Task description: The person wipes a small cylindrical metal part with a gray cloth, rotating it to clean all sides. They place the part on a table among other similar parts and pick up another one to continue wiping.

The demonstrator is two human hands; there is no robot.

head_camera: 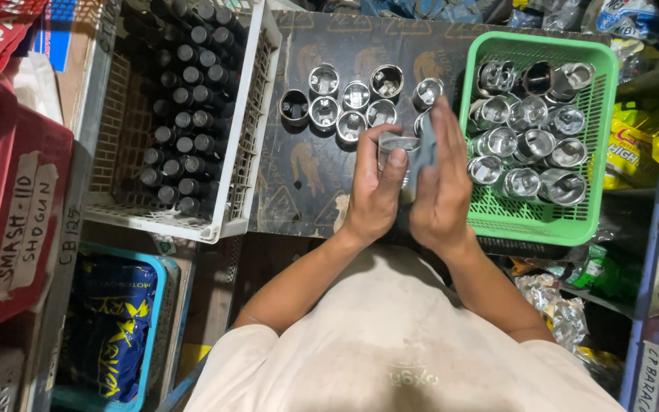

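Your torso fills the frame from 5 to 7 o'clock, covered by a pale cream short-sleeved shirt [390,336]. Fabric is plain, soft, lightly creased, with faint grey smudges across the chest. A small faded printed mark sits low on the front near 6 o'clock; too blurred to make out. Sleeves end above the elbows: left sleeve hem toward 7 o'clock, right sleeve hem toward 5 o'clock. Both forearms are bare, no watch, no bands. Left hand [375,194] and right hand [442,191] are bare as well: no gloves, no rings visible. Short nails; left thumbnail shows clearly.
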